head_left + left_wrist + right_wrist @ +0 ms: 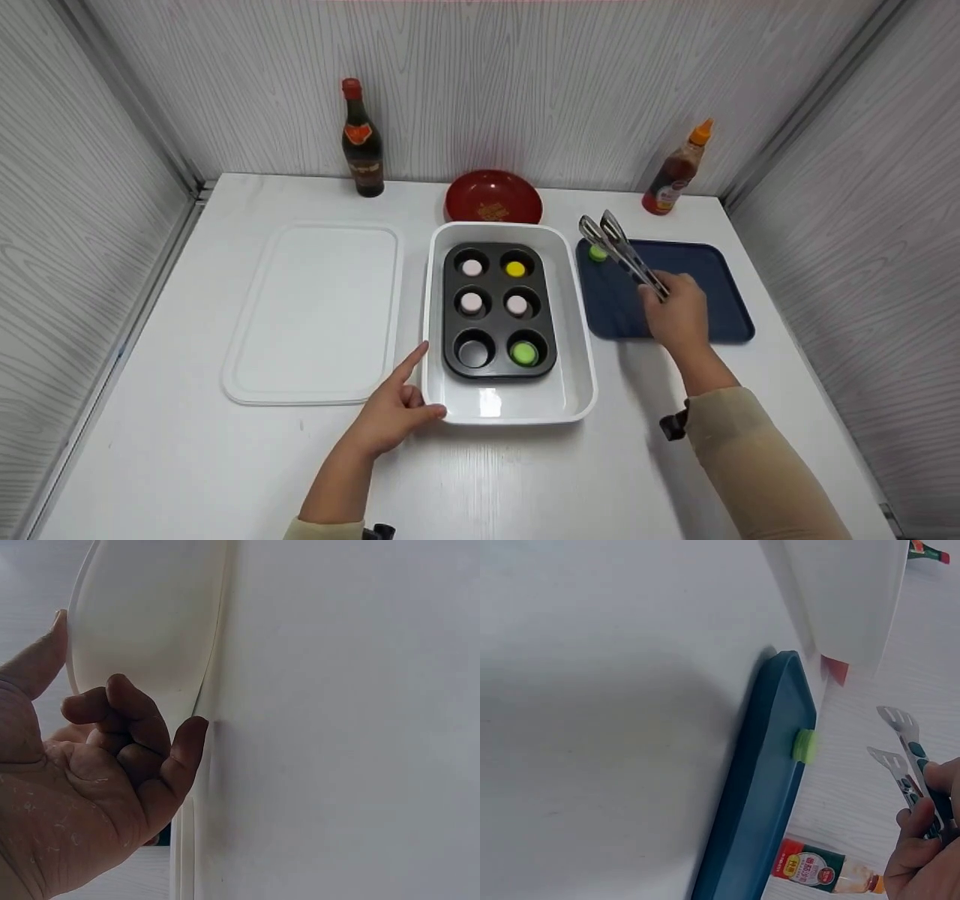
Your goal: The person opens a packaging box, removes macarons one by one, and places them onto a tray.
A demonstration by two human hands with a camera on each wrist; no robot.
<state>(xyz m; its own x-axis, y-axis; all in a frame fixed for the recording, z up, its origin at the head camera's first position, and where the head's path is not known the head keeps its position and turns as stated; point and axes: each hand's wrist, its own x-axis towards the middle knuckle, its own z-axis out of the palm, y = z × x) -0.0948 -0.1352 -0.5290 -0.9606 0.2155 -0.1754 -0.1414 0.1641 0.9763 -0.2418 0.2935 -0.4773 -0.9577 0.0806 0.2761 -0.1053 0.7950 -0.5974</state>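
Observation:
My right hand grips metal tongs above the dark blue tray; their tips stand apart with nothing between them. A green macaron-like disc lies in the tray's far left corner, below the tongs. With thumb and index finger spread, my left hand touches the near left corner of a white tub; its other fingers are bent. Inside the tub sits a black muffin tin. Three of its cups hold pale pink discs, one a yellow disc, one a green disc; the near left cup is empty.
A white lid-like board lies left of the tub. Behind the tub is a red bowl. A dark bottle with a red cap and a sauce bottle with an orange cap stand along the back wall.

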